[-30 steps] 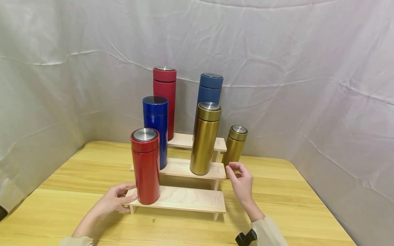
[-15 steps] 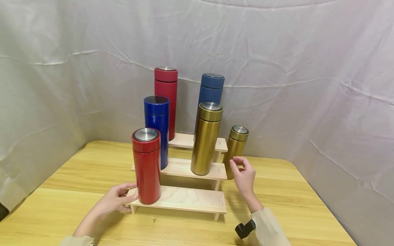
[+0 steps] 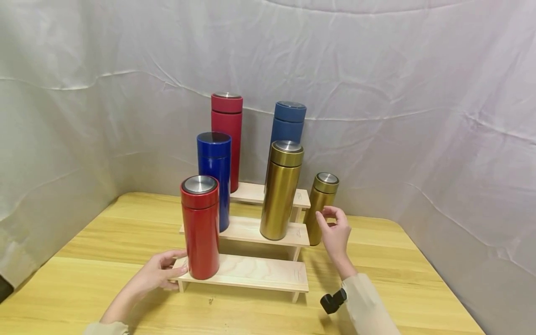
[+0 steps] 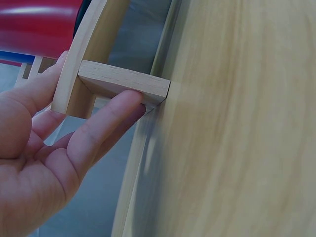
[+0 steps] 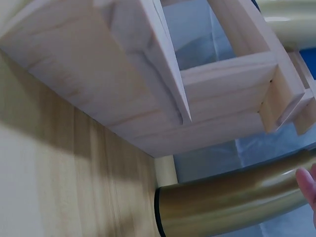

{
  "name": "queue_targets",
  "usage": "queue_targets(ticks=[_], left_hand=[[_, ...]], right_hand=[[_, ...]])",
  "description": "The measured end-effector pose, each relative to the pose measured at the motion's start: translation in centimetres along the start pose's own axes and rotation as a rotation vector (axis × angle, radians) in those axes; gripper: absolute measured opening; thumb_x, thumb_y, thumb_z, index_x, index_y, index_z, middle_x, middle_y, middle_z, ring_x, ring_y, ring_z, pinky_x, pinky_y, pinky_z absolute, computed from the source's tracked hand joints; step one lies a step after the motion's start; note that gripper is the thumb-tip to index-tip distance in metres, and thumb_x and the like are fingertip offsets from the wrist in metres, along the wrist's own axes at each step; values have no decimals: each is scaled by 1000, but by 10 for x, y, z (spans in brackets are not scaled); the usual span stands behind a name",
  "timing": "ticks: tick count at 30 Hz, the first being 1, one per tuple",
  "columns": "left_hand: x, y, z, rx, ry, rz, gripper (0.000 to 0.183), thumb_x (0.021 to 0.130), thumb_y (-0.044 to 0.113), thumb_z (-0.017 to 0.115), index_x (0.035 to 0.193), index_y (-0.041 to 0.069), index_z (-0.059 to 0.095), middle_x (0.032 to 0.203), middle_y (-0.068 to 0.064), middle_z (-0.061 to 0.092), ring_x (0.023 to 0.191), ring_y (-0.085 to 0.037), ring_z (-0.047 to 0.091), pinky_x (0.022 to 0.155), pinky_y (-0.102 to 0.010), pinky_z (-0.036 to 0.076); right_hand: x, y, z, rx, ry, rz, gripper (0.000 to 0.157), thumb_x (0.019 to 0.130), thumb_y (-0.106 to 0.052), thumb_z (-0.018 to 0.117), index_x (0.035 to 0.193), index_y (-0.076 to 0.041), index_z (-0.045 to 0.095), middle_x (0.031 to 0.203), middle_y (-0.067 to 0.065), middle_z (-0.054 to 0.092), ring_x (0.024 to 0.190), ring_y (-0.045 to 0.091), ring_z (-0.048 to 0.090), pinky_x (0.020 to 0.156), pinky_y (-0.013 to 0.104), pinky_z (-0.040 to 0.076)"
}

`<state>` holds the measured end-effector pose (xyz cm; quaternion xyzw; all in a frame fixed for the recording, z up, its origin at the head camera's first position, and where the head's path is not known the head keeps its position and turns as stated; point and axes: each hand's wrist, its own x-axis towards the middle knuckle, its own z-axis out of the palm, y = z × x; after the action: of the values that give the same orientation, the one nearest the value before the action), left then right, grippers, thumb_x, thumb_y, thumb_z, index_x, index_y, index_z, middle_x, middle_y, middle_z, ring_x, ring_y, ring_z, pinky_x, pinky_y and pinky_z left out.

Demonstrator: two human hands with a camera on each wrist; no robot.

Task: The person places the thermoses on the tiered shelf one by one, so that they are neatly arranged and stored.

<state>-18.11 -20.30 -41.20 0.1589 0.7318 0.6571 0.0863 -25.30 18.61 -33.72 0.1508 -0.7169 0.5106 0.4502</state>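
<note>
My left hand (image 3: 152,274) holds the left end of the lowest step of a three-step wooden display stand (image 3: 264,272); in the left wrist view the fingers (image 4: 106,121) lie against its leg. A glossy red thermos (image 3: 200,232) stands upright beside that hand. My right hand (image 3: 335,230) is at the small gold thermos (image 3: 322,195), which stands on the table right of the stand. Its fingers are bent and not wrapped round the thermos; whether they touch it I cannot tell. In the right wrist view, one fingertip (image 5: 307,185) shows in front of the gold thermos (image 5: 222,197).
On the middle step stand a blue thermos (image 3: 214,181) and a larger gold thermos (image 3: 282,195). The top step bears a matte red thermos (image 3: 227,125) and a matte blue one (image 3: 289,121). A pale cloth (image 3: 377,83) hangs behind the wooden table (image 3: 389,270).
My right hand has moved up and slightly right along the small gold thermos. The left hand stays at the stand's end, and the thermoses keep their places.
</note>
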Motion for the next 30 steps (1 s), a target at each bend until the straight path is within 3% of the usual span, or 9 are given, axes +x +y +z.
queue_targets(ticks=[3, 10, 13, 14, 20, 21, 27, 30], left_hand=[[-1, 1, 1, -3, 2, -10, 52, 87, 10, 59, 125, -16, 33, 106, -21, 55, 87, -21, 56, 68, -45, 53], [-1, 1, 1, -4, 3, -1, 54, 86, 10, 59, 125, -16, 32, 109, -26, 53, 88, -23, 56, 68, -45, 53], [-1, 1, 1, -7, 7, -7, 52, 86, 10, 59, 125, -15, 34, 109, -25, 53, 88, -23, 56, 68, -45, 53], [-1, 1, 1, -8, 7, -9, 52, 87, 9, 59, 125, -15, 34, 109, -25, 53, 88, -23, 56, 68, -45, 53], [0, 0, 0, -1, -1, 0, 52, 87, 9, 58, 125, -16, 32, 109, -26, 53, 89, -24, 55, 68, -46, 52], [0, 0, 0, -1, -1, 1, 52, 87, 9, 58, 125, -16, 32, 109, -26, 52, 90, -24, 55, 68, -46, 53], [0, 0, 0, -4, 1, -4, 52, 87, 10, 58, 125, -16, 32, 109, -25, 53, 90, -23, 56, 68, -46, 52], [-1, 0, 0, 2, 9, -12, 52, 87, 11, 59, 125, -15, 34, 109, -24, 53, 89, -22, 56, 69, -46, 52]], right_hand=[[2, 2, 0, -1, 13, 13, 21, 74, 12, 64, 92, 18, 55, 83, 30, 55, 74, 41, 53, 54, 8, 40], [8, 6, 2, -21, 44, 30, 32, 73, 10, 67, 99, 19, 51, 90, 33, 50, 80, 42, 50, 59, 13, 44], [10, 24, 3, -31, 61, 52, 39, 72, 5, 69, 105, 16, 50, 95, 30, 49, 85, 40, 49, 64, 22, 46], [10, 51, 5, -46, 72, 28, 42, 74, -2, 71, 109, 9, 51, 99, 23, 51, 88, 34, 50, 65, 22, 45], [12, 70, 6, -47, 74, 98, 56, 74, -9, 73, 120, 4, 44, 108, 20, 48, 97, 31, 46, 70, 17, 35], [13, 51, 5, -37, 63, 148, 58, 72, -4, 73, 119, 9, 42, 108, 26, 46, 97, 37, 45, 71, 19, 35], [17, 60, 6, -14, 21, 215, 67, 71, -7, 74, 125, 6, 36, 114, 25, 43, 102, 34, 42, 80, 41, 39], [19, 61, 8, 3, 3, 236, 71, 71, -7, 75, 127, 7, 34, 114, 24, 42, 104, 34, 41, 82, 47, 37]])
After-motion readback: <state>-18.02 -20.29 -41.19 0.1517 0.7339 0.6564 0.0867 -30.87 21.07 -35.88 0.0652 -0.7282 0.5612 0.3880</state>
